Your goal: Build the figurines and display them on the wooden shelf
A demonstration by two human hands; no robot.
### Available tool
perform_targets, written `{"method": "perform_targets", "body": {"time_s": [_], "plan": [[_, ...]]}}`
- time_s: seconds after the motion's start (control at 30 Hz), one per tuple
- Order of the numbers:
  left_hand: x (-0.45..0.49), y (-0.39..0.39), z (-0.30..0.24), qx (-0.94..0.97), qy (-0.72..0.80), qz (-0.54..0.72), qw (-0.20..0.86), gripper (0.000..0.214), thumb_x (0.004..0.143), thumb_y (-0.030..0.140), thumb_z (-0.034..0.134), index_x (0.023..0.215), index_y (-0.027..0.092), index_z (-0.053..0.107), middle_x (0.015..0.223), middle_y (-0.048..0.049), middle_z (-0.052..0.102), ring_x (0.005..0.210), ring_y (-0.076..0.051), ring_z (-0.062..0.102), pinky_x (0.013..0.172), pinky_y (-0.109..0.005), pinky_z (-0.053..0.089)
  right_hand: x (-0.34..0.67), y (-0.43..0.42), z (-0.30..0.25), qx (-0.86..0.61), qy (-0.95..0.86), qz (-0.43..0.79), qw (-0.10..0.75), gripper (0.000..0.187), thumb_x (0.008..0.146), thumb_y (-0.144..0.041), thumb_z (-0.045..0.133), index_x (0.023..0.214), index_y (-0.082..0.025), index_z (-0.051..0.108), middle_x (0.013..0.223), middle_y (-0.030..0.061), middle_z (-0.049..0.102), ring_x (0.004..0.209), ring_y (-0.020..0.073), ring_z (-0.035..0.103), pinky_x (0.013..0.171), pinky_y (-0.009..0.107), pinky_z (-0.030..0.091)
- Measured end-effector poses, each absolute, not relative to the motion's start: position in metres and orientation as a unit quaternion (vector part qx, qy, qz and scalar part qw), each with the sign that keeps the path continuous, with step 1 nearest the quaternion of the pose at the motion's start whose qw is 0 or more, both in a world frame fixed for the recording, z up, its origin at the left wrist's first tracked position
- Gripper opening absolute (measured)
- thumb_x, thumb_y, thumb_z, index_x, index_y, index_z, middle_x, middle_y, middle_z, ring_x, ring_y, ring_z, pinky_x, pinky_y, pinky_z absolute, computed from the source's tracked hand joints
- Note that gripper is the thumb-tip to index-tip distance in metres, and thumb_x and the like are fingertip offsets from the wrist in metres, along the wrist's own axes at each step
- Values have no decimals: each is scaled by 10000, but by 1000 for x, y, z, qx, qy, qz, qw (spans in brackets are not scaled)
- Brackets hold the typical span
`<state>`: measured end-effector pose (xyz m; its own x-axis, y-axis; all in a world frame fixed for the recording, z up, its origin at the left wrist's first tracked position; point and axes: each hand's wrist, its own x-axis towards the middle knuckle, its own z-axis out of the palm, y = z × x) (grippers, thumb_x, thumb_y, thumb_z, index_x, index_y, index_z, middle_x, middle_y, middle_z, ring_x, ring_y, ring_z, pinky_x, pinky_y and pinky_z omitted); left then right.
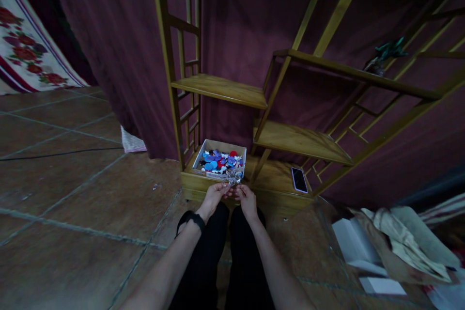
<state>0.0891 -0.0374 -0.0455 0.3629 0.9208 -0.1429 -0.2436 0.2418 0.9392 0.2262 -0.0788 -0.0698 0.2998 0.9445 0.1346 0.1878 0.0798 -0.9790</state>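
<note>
My left hand [216,194] and my right hand [246,198] are close together in front of the shelf's low base. Between their closed fingertips is a shiny, crinkled bundle [233,178], silvery and see-through like clear plastic; its exact kind is too small to tell. The bundle overlaps the front edge of an open cardboard box [200,154]. Inside the box lies a heap of small flat pieces [210,165] in blue, purple, red, white and black. A black band [197,222] circles my left wrist.
A wooden shelf unit [221,89] with stepped boards rises ahead, before a dark red curtain [232,14]. A phone [299,179] lies on the base at right. White boxes [358,242] and cloth [403,237] sit on the tiled floor, lower right. A cable [61,153] crosses the floor at left.
</note>
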Motion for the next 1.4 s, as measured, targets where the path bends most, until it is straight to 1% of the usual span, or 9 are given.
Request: {"method": "perform_targets", "body": {"time_s": [0.13, 0.3, 0.4, 0.5, 0.73, 0.93, 1.17, 1.27, 1.4], "plan": [[88, -36, -49, 420, 366, 433, 709, 283, 627, 319, 720, 809, 108, 673, 756, -79, 687, 623, -120, 606, 535, -196, 416, 226, -80, -67, -591, -475, 336, 559, 193, 782, -341, 487, 851, -199, 597, 794, 22, 655, 698, 151, 631, 561, 239, 536], [87, -34, -54, 362, 353, 457, 731, 278, 629, 303, 729, 806, 101, 659, 800, -103, 690, 759, -174, 645, 659, -251, 481, 225, -81, -68, -597, -454, 328, 574, 207, 783, -350, 480, 856, -193, 591, 772, 29, 665, 676, 148, 632, 555, 237, 530], [86, -35, -55, 343, 356, 475, 728, 281, 616, 282, 741, 809, 96, 657, 798, -104, 689, 774, -180, 649, 714, -277, 491, 226, -83, -67, -604, -454, 318, 572, 199, 780, -342, 480, 847, -194, 595, 766, 26, 670, 670, 147, 634, 557, 239, 529], [87, -36, -56, 344, 363, 482, 720, 295, 599, 267, 751, 823, 98, 657, 803, -101, 688, 767, -182, 651, 724, -288, 494, 226, -84, -66, -606, -457, 315, 570, 196, 780, -333, 478, 858, -197, 595, 775, 26, 671, 678, 151, 638, 568, 247, 531], [92, -37, -58, 397, 393, 480, 676, 347, 542, 255, 776, 836, 119, 651, 718, -54, 671, 679, -144, 635, 643, -248, 480, 228, -85, -66, -609, -468, 312, 559, 213, 779, -349, 478, 879, -209, 603, 806, 23, 679, 709, 160, 641, 592, 255, 530], [97, -38, -59, 419, 417, 491, 640, 351, 496, 279, 786, 765, 128, 617, 612, -8, 628, 560, -105, 578, 545, -216, 443, 226, -91, -58, -610, -506, 298, 532, 222, 767, -362, 509, 880, -216, 632, 786, 5, 691, 708, 164, 639, 642, 264, 517], [99, -38, -60, 420, 412, 494, 639, 329, 520, 331, 766, 713, 139, 582, 567, 8, 602, 507, -99, 552, 514, -216, 428, 220, -99, -46, -581, -548, 301, 521, 217, 758, -337, 543, 915, -232, 651, 832, 4, 705, 751, 187, 653, 724, 299, 501], [99, -39, -59, 427, 416, 496, 632, 299, 546, 346, 743, 688, 149, 569, 554, 18, 587, 491, -96, 534, 502, -212, 417, 217, -102, -40, -571, -563, 308, 513, 198, 754, -348, 556, 886, -248, 663, 846, -2, 708, 787, 193, 650, 753, 305, 493], [100, -38, -59, 467, 426, 493, 598, 219, 590, 318, 695, 654, 164, 552, 525, 41, 548, 477, -92, 500, 479, -199, 379, 215, -104, -36, -572, -580, 302, 495, 186, 755, -364, 560, 848, -259, 681, 829, -9, 707, 761, 184, 641, 754, 296, 482]]}}
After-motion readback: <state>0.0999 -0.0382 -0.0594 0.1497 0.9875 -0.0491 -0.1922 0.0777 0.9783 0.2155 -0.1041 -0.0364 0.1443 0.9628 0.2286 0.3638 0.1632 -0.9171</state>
